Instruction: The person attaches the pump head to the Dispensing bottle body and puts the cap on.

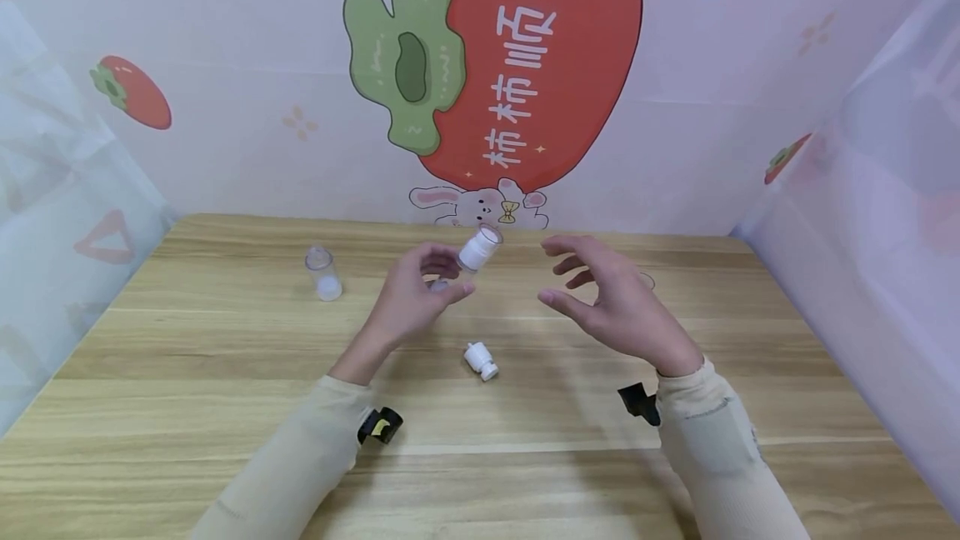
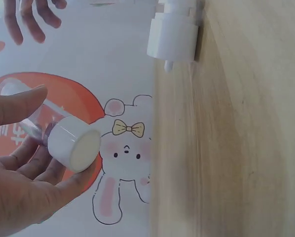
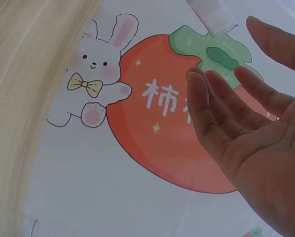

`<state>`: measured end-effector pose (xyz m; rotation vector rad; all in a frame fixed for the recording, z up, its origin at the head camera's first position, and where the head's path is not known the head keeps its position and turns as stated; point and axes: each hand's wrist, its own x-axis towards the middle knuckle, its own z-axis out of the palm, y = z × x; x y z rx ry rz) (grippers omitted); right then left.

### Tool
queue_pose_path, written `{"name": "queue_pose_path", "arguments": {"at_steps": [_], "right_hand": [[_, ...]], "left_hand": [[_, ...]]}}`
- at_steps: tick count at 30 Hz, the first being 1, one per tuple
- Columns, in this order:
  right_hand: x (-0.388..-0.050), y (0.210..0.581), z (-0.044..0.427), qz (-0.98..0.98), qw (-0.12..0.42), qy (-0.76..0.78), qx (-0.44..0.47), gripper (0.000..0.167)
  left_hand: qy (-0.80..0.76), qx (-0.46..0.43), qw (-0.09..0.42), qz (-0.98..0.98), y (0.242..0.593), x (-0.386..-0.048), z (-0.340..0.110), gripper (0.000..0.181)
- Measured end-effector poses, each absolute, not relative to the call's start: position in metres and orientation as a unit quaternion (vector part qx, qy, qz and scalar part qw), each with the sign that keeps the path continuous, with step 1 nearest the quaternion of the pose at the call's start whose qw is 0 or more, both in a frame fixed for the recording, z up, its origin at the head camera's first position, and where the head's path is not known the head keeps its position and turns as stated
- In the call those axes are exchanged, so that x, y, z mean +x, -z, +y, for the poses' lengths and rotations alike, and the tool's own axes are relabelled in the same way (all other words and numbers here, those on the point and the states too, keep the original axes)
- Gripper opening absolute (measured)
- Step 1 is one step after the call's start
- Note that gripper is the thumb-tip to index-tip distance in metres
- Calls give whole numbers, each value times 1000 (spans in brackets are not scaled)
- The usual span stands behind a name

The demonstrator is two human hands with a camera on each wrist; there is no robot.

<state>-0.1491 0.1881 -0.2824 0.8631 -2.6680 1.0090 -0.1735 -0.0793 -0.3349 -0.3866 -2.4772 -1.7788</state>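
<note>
beneath white "柿柿顺" lettering (image 1: 522,48), left grip (image 1: 412,292) around a clear container (image 1: 478,250), right grip (image 1: 621,302) relaxed

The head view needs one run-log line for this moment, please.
left hand: holds clear-and-white cylindrical plastic bottle | right hand: empty | white plastic pump top: on brown wooden table

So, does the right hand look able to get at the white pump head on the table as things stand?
Probably yes: the right hand is empty, and the white pump head lies on the table with nothing visible between them in the head view.
</note>
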Motion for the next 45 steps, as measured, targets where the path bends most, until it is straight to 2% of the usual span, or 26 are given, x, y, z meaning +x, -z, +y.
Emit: {"name": "queue_pose_path", "arguments": {"at_steps": [15,20,34,45], "right_hand": [[-149,287,184,-898,39,-319,301,57],[-150,291,181,-896,33,-315,313,51],[-149,305,168,-901,11,-283,329,40],[-147,309,160,-906,-9,-253,338,40]], "left_hand": [[631,-51,3,-774,351,-188,-97,51],[639,-29,-3,-768,355,-192,-101,52],[645,2,7,-764,363,-197,-108,54],[641,21,19,-767,365,-199,-110,54]]}}
